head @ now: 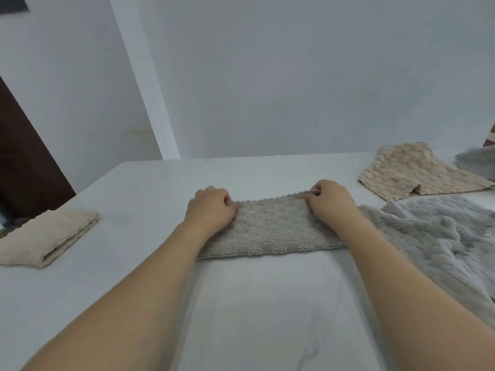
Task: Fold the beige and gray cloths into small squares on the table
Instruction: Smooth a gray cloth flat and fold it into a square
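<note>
Left hand [210, 210] and right hand [330, 200] pinch far corners of folded beige-gray cloth [273, 228] at tabletop [254, 303] centre. Folded beige cloth [45, 236] near left edge. Unfolded gray cloth [439, 236] toward right edge.
</note>
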The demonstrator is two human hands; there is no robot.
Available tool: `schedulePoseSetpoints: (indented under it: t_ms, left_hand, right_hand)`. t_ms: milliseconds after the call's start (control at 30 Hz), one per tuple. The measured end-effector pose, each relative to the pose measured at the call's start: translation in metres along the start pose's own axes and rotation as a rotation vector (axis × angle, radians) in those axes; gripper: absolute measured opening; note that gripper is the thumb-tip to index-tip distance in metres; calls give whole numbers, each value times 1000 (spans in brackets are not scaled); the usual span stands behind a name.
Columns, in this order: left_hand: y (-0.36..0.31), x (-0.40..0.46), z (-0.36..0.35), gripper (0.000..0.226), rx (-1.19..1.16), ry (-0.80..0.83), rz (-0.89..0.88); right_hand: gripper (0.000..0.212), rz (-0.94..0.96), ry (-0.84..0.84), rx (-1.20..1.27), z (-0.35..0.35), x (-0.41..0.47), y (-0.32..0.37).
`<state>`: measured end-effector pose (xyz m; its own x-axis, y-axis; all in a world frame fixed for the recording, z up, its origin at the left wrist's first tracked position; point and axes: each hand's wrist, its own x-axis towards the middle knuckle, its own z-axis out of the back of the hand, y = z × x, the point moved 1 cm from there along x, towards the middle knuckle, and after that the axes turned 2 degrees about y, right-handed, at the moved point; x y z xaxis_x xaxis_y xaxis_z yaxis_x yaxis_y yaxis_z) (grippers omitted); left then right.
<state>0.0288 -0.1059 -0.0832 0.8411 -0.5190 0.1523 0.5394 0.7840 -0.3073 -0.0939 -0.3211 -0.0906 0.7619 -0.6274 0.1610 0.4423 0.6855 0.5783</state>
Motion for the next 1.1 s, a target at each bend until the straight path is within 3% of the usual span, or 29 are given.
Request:
schedulePoseSetpoints:
  t_ms: [133, 267, 500, 767, 900, 1100]
  left_hand:
    - [4, 3, -29, 29, 118, -86, 21]
    - [9, 7, -27, 23, 57, -76, 34]
    - [6, 9, -9, 31, 174, 82, 105]
    - [10, 5, 4, 34, 56, 199, 123]
    - [12, 6, 8, 34, 144, 337, 113]
    - [11, 8, 12, 35, 190, 404, 132]
  right_hand:
    - [35, -31, 26, -296, -13, 8, -3]
    - [33, -44, 77, -337, -5, 20, -5]
    - [14, -82, 174, -174, -6, 29, -13]
    - [17, -82, 260, 365, 7, 27, -18]
    - [26, -84, 211, 329, 0, 31, -24]
    - [22, -33, 130, 369, -4, 32, -27]
